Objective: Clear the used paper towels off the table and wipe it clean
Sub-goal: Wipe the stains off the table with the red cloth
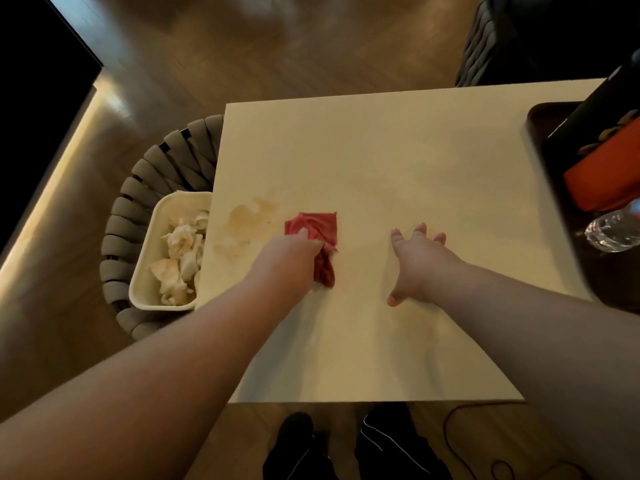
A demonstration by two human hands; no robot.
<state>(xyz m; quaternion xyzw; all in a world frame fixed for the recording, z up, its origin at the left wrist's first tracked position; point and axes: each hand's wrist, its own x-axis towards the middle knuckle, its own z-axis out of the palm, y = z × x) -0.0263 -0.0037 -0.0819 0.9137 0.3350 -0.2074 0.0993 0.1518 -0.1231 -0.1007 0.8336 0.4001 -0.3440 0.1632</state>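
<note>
1. The pale cream square tabletop [381, 161] carries no paper towels; the clearing stage appears complete and wiping is in hand.
2. A grey woven-strap chair [138, 188] stands at the tabletop's left edge and supports the bin, probably so that waste drops straight off the edge.
3. A dark brown tray [533, 121] sits at the right edge and holds an orange item and a clear plastic bottle [611, 233], kept out of the wiping area.
4. The cream rectangular plastic bin [152, 237] contains the crumpled white paper towels [180, 251].
5. The right hand [420, 261] lies flat, its fingers [420, 232] spread, apparently as a brace.
6. The left hand [294, 252] grips the red fabric cloth [317, 230], fingers curled round its bunched part, pressing it down.
7. A brownish stain [242, 223] remains just left of the cloth, unwiped.
8. No brand, label or writing is legible.
</note>
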